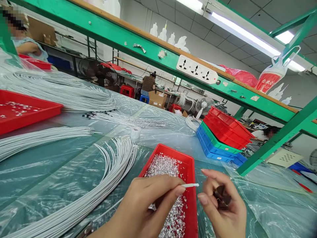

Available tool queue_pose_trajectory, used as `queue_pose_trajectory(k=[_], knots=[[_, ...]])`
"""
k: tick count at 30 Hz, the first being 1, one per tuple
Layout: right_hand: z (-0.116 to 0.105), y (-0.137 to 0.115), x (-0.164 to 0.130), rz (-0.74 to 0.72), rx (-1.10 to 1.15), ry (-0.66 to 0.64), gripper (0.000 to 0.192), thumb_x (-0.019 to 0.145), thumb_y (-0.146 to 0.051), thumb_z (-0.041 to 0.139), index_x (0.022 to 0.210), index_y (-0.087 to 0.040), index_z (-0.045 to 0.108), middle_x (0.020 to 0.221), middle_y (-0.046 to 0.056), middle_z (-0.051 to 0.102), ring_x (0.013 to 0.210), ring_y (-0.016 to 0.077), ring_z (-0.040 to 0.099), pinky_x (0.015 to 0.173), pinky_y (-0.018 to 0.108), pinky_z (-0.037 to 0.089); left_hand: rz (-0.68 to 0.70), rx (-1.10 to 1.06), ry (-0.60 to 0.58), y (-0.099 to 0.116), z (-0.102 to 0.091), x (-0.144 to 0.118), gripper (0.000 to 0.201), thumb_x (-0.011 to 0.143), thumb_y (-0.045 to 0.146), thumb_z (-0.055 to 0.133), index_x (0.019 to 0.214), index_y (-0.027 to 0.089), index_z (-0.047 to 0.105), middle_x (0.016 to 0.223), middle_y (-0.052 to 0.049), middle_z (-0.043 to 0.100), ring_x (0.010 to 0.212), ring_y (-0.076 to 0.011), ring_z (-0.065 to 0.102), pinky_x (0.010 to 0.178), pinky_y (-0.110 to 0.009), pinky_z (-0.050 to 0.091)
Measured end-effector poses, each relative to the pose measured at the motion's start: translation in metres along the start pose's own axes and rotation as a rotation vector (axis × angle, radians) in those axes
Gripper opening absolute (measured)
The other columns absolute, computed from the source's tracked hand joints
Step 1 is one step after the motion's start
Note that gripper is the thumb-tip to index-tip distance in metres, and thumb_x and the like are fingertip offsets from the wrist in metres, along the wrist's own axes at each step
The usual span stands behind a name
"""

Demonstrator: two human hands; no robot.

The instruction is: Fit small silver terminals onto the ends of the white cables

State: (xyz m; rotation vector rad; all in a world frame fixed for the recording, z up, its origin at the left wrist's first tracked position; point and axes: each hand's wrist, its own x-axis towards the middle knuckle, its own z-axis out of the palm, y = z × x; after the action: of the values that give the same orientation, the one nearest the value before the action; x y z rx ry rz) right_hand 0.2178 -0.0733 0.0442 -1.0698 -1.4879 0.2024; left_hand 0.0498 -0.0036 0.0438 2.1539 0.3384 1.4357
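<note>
Both hands: left (146,205) pinches wire (190,185), right (223,205) beside.

Both my hands are low in front of me, close together but not touching. My left hand (146,205) comes in from the lower left, back turned up, wrist straight, thumb and forefinger pinched together with the tips pointing right. My right hand (223,205) sits just beside it, palm turned toward me, fingers curled inward into a loose cup, forefinger arched over the top and thumb stretched toward the left fingertips.
</note>
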Motion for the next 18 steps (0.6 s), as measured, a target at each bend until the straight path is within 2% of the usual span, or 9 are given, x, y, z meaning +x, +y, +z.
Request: queue_pose_trajectory(k=[4,8,18], knots=[[-0.008,-0.003,-0.002,-0.187,-0.307,0.034,0.034,0.087,-0.006,0.061,0.110,-0.030,0.066,0.064,-0.008,0.050,0.048,0.0103,0.043,0.048,0.023,0.034,-0.012,-0.065,-0.080,0.002,-0.001,0.002,0.016,0.094,0.011,0.051,0.091,0.020,0.064,0.076,0.005,0.069,0.066,-0.0066,0.067,0.062,-0.012,0.049],[-0.009,-0.004,-0.004,-0.307,-0.382,0.024,0.030,0.086,-0.003,0.063,0.107,-0.025,0.066,0.068,-0.006,0.057,0.049,0.0105,0.051,0.055,0.022,0.044,-0.030,-0.049,-0.129,0.000,0.000,0.002,0.018,0.095,0.012,0.050,0.091,0.020,0.064,0.076,0.005,0.069,0.068,-0.0070,0.068,0.064,-0.012,0.048],[-0.017,-0.011,-0.003,-0.217,-0.481,-0.087,0.019,0.091,-0.010,0.058,0.100,-0.026,0.061,0.066,-0.009,0.056,0.048,0.0082,0.052,0.056,0.019,0.046,0.000,0.075,-0.190,-0.005,0.002,0.001,0.018,0.100,0.017,0.044,0.096,0.022,0.061,0.078,0.005,0.069,0.067,-0.0086,0.067,0.062,-0.016,0.049]])
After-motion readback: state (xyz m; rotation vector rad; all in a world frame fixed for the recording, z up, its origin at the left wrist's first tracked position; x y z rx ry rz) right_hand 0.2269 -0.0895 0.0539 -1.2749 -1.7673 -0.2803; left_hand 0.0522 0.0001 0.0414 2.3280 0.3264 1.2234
